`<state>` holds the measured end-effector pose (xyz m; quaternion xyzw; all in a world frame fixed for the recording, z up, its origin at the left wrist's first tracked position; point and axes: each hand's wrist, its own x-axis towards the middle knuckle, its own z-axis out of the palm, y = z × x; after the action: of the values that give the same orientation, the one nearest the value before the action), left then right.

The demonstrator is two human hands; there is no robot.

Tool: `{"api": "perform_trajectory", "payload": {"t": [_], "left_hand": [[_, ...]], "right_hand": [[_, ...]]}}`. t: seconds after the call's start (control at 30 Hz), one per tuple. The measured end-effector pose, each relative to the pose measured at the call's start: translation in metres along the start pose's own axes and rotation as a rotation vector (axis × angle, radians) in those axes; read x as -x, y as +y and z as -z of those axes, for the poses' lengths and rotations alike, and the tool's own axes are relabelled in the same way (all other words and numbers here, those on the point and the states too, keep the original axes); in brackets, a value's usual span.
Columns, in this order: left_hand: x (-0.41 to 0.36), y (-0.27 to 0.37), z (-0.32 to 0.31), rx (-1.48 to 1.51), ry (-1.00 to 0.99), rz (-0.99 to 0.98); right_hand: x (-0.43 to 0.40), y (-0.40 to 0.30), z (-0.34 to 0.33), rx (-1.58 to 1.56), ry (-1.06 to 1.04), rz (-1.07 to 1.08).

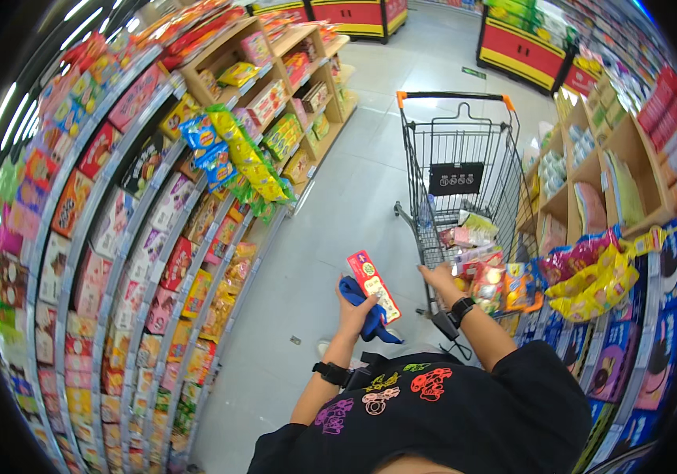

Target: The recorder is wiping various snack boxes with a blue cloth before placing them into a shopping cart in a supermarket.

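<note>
My left hand [353,311] holds a red and cream snack box [374,287] together with a bunched blue cloth [368,314]. My right hand [440,281] is at the near edge of a black wire shopping cart [469,142], its fingers by the frame; whether it grips the metal cannot be made out. Inside the cart lie several packaged goods, among them a pink and white pack [472,236] and a red bag [488,278]. An orange and blue bag [521,285] is at the cart's near right. A black band is on each wrist.
Stocked snack shelves [155,237] curve along the left, with hanging bags [249,154] jutting into the aisle. Wooden shelving [640,166] and hanging yellow bags [596,284] stand on the right. Red and yellow display stands [522,53] are farther ahead. A small scrap [295,339] lies on the floor.
</note>
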<state>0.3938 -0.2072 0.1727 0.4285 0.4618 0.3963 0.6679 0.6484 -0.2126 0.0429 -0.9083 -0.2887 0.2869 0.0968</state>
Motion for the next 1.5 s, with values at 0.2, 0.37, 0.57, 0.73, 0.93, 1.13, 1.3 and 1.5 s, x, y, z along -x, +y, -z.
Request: {"api": "perform_trajectory", "payload": {"t": [0.2,0.37,0.57,0.73,0.93,1.13,1.3,1.5], "left_hand": [[0.004,0.025,0.049,0.128,0.088,-0.137],[0.026,0.049,0.056,0.171,0.049,-0.198],[0.046,0.059,0.083,0.278,0.084,-0.156],[0.059,0.065,0.086,0.367,0.185,-0.133],[0.062,0.044,0.087,0.52,0.158,-0.065],[0.072,0.036,0.077,0.491,0.143,-0.048],[0.082,0.033,0.075,0.481,0.157,-0.073],[0.084,0.046,0.055,0.338,-0.044,0.063]], "right_hand": [[0.055,-0.056,-0.002,-0.397,-0.179,0.391],[0.096,-0.062,0.007,-0.196,-0.228,0.783],[0.119,-0.021,-0.002,-0.298,0.191,1.167],[0.111,-0.012,-0.006,-0.305,0.271,1.11],[0.098,-0.015,-0.014,-0.092,-0.009,0.978],[0.119,-0.01,-0.029,0.382,0.013,1.277],[0.127,-0.046,-0.02,-0.36,-0.637,0.887],[0.175,-0.102,0.019,-1.033,-1.221,0.302]]}}
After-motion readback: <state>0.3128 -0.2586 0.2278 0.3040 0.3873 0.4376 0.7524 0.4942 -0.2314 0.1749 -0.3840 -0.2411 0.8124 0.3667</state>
